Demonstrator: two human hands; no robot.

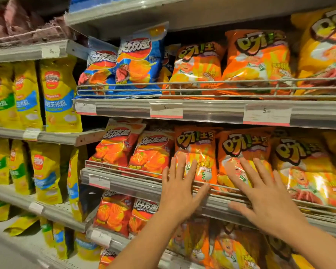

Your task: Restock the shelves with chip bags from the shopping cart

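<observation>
Left hand: the left hand (179,188) lay flat with fingers spread, pressing an orange bag (195,152) on the middle shelf (144,186); it gripped nothing.
Right hand: the right hand (264,197) was likewise spread and flat against the next bag (242,152) to the right, thumb over the shelf lip.
Task's things: both pressed bags stood behind the wire rail (124,167), right of the red bags (136,150). The cart was out of view.
Risk: pushing too hard could probably crush the chips or tip a bag backward; letting go too early could let a puffy bag slump forward over the low rail.
Risk, second: a bag might crowd its neighbour and skew the row.
Count, hands: two, both empty.
Count, middle shelf: two red bags and at least three orange.
Count, upper shelf: two blue bags (124,65), two orange, one yellow at far right.
</observation>
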